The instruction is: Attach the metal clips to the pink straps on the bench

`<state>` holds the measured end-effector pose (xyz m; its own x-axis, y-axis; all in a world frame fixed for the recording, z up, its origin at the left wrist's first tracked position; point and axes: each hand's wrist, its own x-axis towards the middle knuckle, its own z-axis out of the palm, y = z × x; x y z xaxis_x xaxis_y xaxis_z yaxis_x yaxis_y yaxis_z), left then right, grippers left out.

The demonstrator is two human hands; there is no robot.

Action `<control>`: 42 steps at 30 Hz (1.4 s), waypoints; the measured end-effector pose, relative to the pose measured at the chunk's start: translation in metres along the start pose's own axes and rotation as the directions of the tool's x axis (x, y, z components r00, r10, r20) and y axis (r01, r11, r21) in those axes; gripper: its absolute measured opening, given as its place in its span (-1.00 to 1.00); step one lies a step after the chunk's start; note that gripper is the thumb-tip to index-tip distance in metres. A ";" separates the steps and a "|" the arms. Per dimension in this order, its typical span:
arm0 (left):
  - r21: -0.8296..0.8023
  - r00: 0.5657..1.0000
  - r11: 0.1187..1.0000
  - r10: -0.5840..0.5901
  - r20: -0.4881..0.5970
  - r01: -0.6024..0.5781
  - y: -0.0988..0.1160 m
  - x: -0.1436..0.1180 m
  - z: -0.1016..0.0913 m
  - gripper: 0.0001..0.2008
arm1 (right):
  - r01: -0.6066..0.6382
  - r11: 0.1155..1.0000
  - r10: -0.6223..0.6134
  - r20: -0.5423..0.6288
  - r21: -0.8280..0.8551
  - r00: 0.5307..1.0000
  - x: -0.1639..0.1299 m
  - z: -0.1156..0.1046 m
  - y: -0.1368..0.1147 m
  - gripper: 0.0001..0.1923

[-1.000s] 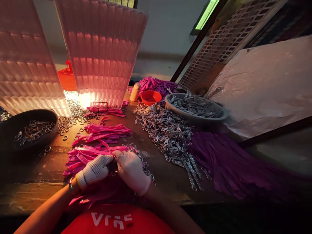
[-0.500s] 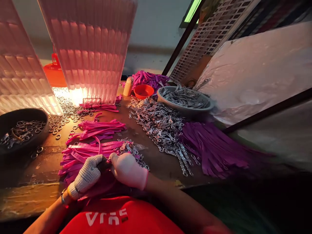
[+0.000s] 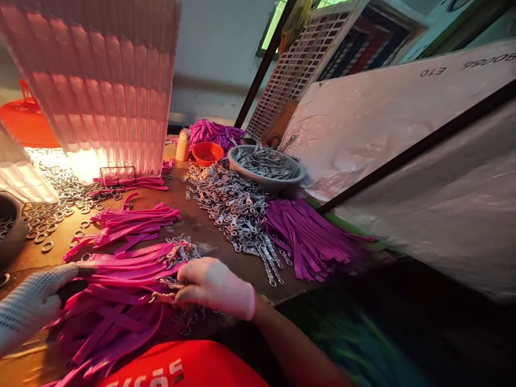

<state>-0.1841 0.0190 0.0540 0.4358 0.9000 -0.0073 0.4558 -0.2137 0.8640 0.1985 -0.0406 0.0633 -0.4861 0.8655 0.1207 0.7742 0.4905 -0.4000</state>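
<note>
1. Left hand (image 3: pixel 30 306), gloved: rests at the near left edge of the pink straps (image 3: pixel 121 279); finger position cannot be determined.
2. Right hand (image 3: pixel 215 287), gloved: fingertips pinch a metal clasp (image 3: pixel 161 296) on a strap.
3. Metal chains (image 3: pixel 234 209) lie farther right on the table (image 3: pixel 209 231).

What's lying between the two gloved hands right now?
In the head view, a heap of pink straps fills the stretch between the left hand and right hand, with small metal clasps at the strap ends near the right fingers.
</note>
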 end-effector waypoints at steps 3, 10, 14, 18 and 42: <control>-0.053 0.965 0.984 -0.176 -0.193 0.169 0.001 -0.003 0.012 -0.53 | -0.316 0.946 0.308 -0.102 -0.079 0.946 0.011 -0.016 0.063 -0.76; -0.767 0.830 0.471 -0.539 0.141 0.436 0.061 0.018 0.072 -0.37 | -0.502 0.834 0.478 -0.155 -0.230 0.865 0.034 -0.005 0.178 -0.83; -0.906 0.882 0.234 -0.405 0.240 0.354 0.071 0.016 0.093 -0.61 | -0.458 0.870 0.430 -0.172 -0.182 0.886 0.026 0.006 0.190 -0.81; -0.925 0.902 0.237 -0.387 0.189 0.296 0.063 0.003 0.111 -0.64 | -0.402 0.912 0.371 -0.259 -0.077 0.892 0.019 0.014 0.167 -0.63; -0.712 0.985 0.698 -0.163 -0.049 0.080 0.040 -0.044 0.141 -0.81 | -0.102 0.891 0.076 0.075 0.442 0.994 0.021 0.050 -0.083 -0.77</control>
<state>-0.0754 -0.0827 0.0174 0.3175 0.9402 -0.1232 -0.1996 0.1933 0.9606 0.1038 -0.0679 0.0537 -0.4547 0.8904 0.0212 0.5599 0.3042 -0.7707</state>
